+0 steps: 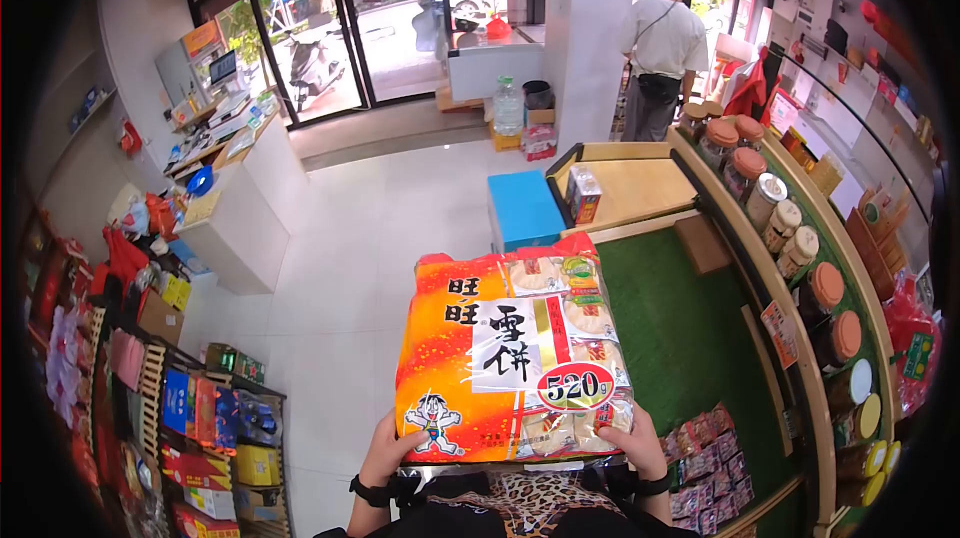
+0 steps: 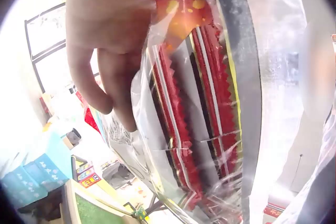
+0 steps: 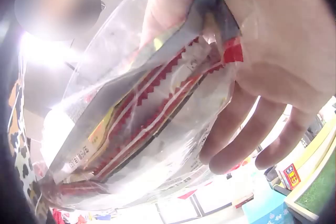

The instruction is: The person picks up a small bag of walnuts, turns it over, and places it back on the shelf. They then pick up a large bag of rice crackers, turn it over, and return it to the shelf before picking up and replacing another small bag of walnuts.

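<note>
A large orange and clear bag of rice crackers [image 1: 490, 378], printed "520g", is held level in front of the body. My left hand [image 1: 385, 450] grips its near left corner with the thumb on top. At the near right corner my right hand [image 1: 642, 444] grips it the same way. In the left wrist view, the fingers [image 2: 119, 87] reach under the clear wrapping, where red-edged small packets [image 2: 215, 92] show inside. The right wrist view has the fingers [image 3: 247, 129] spread beneath the bag's underside.
A green-lined display bin [image 1: 680, 328] stands ahead to the right, with small packets [image 1: 710, 468] in its near corner. Jars [image 1: 825, 286] line its wooden ledge. A blue box [image 1: 525, 210] stands beyond the bag. Shelves of goods [image 1: 205, 428] are on the left. A person [image 1: 665, 48] stands near the windows.
</note>
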Available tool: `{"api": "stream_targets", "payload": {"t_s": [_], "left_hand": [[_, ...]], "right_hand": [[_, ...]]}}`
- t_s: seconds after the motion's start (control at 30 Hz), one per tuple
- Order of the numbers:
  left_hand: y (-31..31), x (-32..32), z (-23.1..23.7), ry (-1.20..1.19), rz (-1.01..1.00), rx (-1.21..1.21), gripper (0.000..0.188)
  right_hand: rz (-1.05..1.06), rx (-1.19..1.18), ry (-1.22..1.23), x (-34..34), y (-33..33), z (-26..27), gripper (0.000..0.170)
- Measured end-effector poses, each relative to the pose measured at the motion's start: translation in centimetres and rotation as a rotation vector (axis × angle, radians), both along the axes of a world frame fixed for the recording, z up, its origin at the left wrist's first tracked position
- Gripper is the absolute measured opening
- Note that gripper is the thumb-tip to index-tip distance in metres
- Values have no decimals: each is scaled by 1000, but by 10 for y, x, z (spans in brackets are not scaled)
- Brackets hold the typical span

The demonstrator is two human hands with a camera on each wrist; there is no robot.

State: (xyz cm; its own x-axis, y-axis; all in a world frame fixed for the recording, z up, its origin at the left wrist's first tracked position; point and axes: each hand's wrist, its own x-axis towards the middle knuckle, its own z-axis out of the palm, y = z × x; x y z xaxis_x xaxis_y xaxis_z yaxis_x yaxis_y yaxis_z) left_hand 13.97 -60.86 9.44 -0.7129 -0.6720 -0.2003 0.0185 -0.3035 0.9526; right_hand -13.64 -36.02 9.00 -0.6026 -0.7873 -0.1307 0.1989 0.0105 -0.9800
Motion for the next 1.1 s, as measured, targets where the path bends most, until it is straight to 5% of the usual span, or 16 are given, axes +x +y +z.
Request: {"api": "stream_targets", "payload": {"t_s": [0.5, 0.83, 1.1], "left_hand": [[-8, -186, 1, -103, -355, 71, 49], [-17, -321, -2, -182, -872, -121, 47], [-44, -440, -32, -126, -1299, -179, 52]], "right_hand": [[-290, 73, -116, -87, 70, -19, 55], [-798, 66, -167, -58, 107, -44, 56], [-1253, 23, -239, -22, 53, -51, 50]]}}
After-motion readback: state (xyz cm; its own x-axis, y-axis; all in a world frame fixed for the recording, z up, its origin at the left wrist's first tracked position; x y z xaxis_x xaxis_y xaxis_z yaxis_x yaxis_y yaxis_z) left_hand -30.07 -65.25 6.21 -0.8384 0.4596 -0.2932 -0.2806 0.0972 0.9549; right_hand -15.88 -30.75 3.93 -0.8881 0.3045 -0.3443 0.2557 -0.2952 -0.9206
